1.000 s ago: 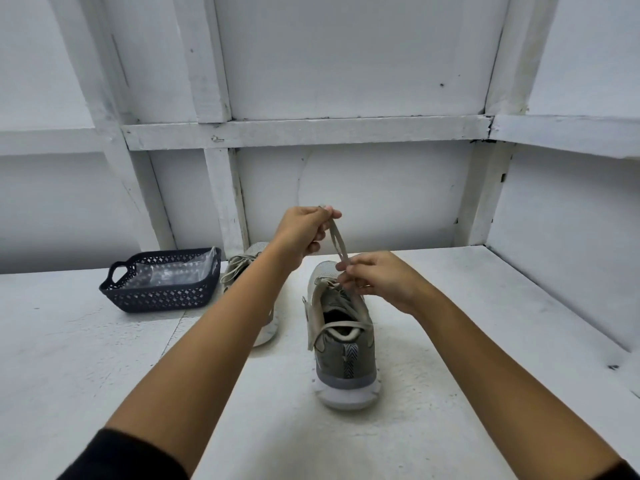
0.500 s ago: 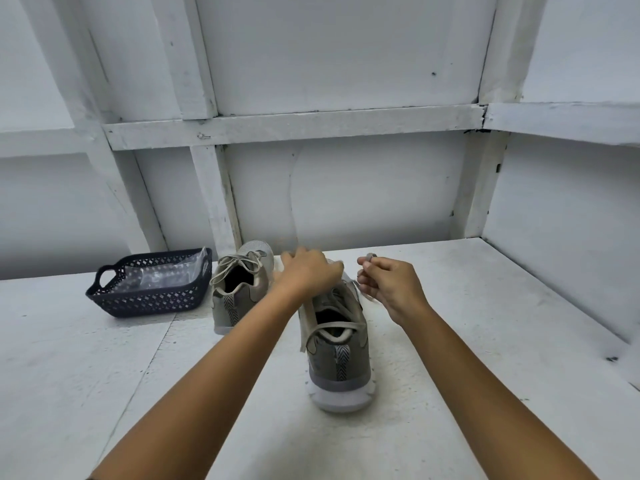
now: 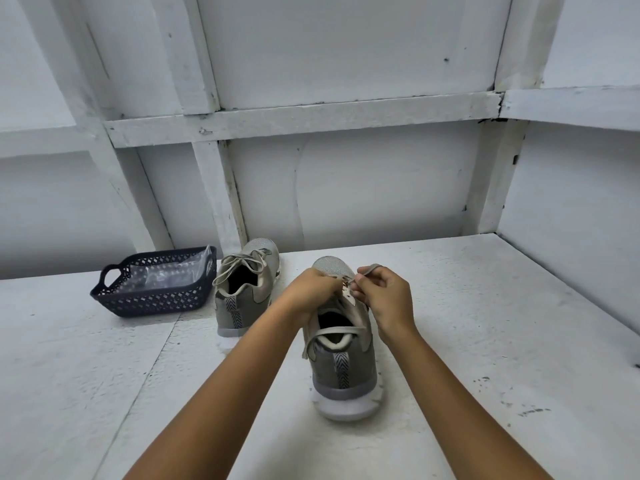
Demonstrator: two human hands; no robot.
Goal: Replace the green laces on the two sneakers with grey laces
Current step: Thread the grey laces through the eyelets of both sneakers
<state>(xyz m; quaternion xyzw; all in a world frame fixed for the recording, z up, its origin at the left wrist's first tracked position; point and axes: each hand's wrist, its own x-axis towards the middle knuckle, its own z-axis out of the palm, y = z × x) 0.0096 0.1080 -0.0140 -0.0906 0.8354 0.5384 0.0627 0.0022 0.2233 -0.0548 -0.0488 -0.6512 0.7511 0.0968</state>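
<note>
Near sneaker [image 3: 343, 362] stands mid-tabletop [image 3: 491, 327], heel toward us, toe pointing at the white boarded wall [image 3: 363, 188]. We have both hands over its front eyelets.

Right hand [image 3: 386, 296]: clenched, thumb and forefinger pinching a pale lace [image 3: 371, 268] that loops up over the knuckles. We cannot tell whether this lace is green or grey. More of it runs slack across the shoe's opening, and its end hangs down the left side of the shoe.

Left hand [image 3: 310, 291]: back of the hand faces us, fingers curled down onto the eyelet row, fingertips meeting those of the right hand. The fingertips are hidden, so we cannot tell whether they grasp the lace or only press on the shoe.

Second sneaker [image 3: 244, 292]: further back and to the left, heel toward us, apart from the first. Its pale laces are threaded and lie loosely bunched over the tongue.

Dark perforated basket [image 3: 152, 299] sits just beside the second sneaker, on its left, near the wall. A clear plastic bag [image 3: 166, 277] lies inside it; its contents are not readable.
</note>
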